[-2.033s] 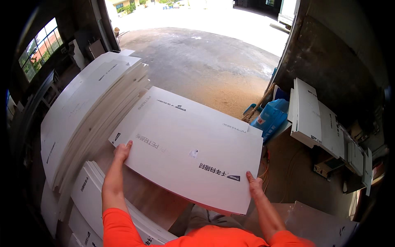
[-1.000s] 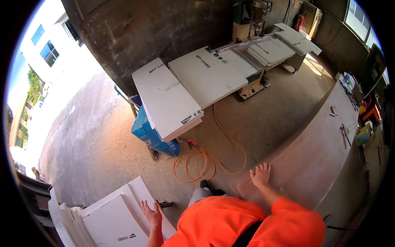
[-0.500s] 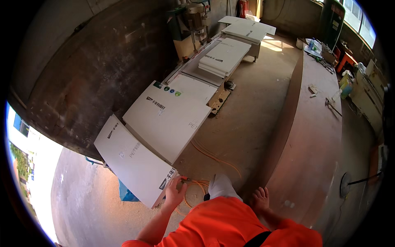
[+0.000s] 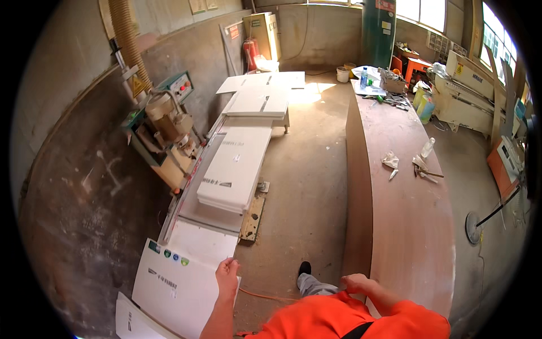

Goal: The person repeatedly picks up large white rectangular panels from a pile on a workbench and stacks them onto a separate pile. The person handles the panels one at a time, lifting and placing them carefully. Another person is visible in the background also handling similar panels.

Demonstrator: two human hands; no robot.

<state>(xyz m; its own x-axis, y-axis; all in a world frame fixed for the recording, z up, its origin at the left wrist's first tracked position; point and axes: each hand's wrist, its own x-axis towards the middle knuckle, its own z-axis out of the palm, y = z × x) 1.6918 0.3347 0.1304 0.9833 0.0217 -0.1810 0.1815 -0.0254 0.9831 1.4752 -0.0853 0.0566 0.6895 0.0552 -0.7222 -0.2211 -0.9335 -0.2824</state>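
My left hand (image 4: pixel 227 277) hovers by the right edge of a large white board (image 4: pixel 195 285), fingers curled in and nothing visible in them. Whether it touches the board's edge, I cannot tell. My right hand (image 4: pixel 357 283) is at waist height near the left side of a long brown wood-faced bench (image 4: pixel 412 237). Its fingers are bent down and mostly hidden. Below the large board, another white panel (image 4: pixel 132 319) shows at the lower left. Farther up, a stack of white boards (image 4: pixel 234 164) lies on a long machine table (image 4: pixel 189 200).
A boring machine (image 4: pixel 164 121) stands against the left wall. More white boards (image 4: pixel 259 96) lie at the far end. On the bench are a hammer (image 4: pixel 427 174), a clear bottle (image 4: pixel 428 148) and scattered tools. An orange hose (image 4: pixel 265 295) crosses the floor (image 4: pixel 307 186) near my foot.
My view has swung up and forward along the aisle, so the boards sit lower left. My left hand has come away from the near panel's corner. The right hand's fingers have bent.
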